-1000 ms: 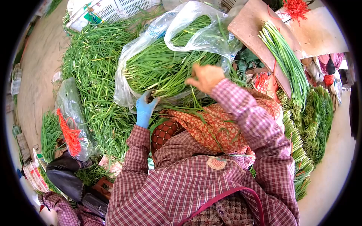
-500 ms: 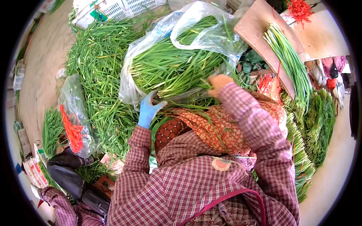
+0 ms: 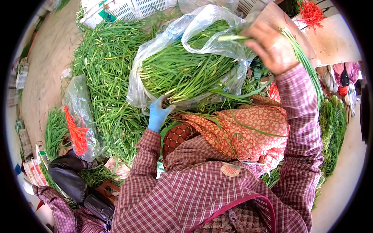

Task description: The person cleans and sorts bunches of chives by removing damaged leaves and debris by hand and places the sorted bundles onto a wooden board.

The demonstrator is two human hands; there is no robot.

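In the head view, an open clear plastic bag holds a thick heap of green garlic chives. My left hand, in a blue glove, is at the bag's near edge, thumb and fingers around the pale stem ends of some chives. My right hand, bare and smeared by motion, is raised at the bag's upper right. It grips a few chives whose pale ends stick out to the left; a long leaf trails below. Close to it, a bunch of chives lies on a tilted board.
Loose chives are heaped left of the bag. Red ties lie on a plastic bag; more red ties hang upper right. Chive bundles stand at right. Another person's sleeve shows lower left. White crates stand behind.
My right hand has moved up and right from the bag's near edge with a few chives. My left hand has closed on stem ends. The view has shifted slightly.
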